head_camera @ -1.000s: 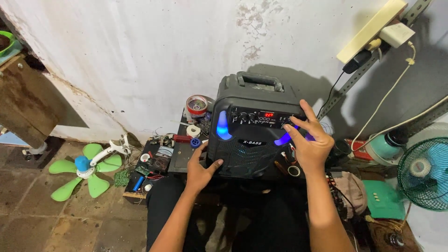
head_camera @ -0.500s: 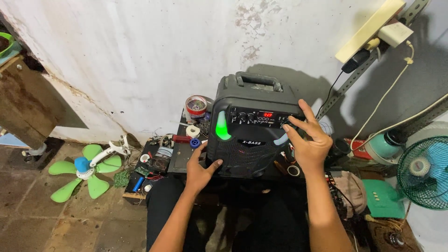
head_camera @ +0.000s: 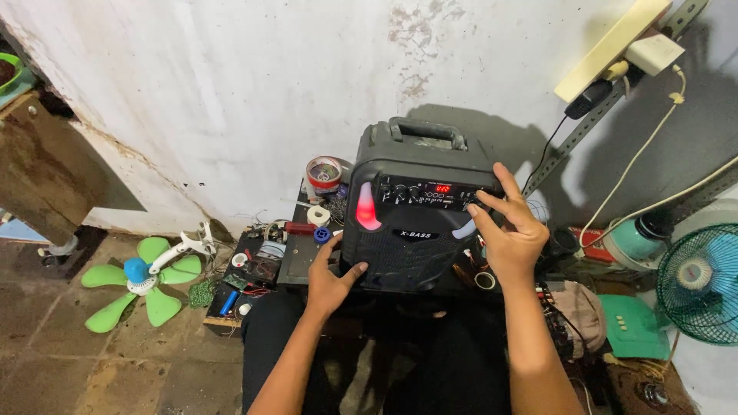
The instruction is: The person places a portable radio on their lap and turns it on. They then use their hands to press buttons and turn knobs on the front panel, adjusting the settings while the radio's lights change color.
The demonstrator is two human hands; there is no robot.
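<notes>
A black portable speaker (head_camera: 415, 223) with a carry handle stands upright in front of me, against the white wall. A red light strip glows on its left front and its small display is lit. My left hand (head_camera: 330, 278) rests against the speaker's lower left corner, steadying it. My right hand (head_camera: 509, 229) is at the right end of the control panel, its fingertips on a knob there.
A low black board (head_camera: 296, 257) left of the speaker carries tape rolls, circuit boards and small parts. A green fan blade assembly (head_camera: 138, 280) lies on the floor at left. A teal fan (head_camera: 703, 280) stands at right. Cables run to a wall power strip (head_camera: 615, 46).
The speaker's left light has gone from blue to green to red. Both hands stay at the speaker, with the right fingers shifting slightly at the panel.
</notes>
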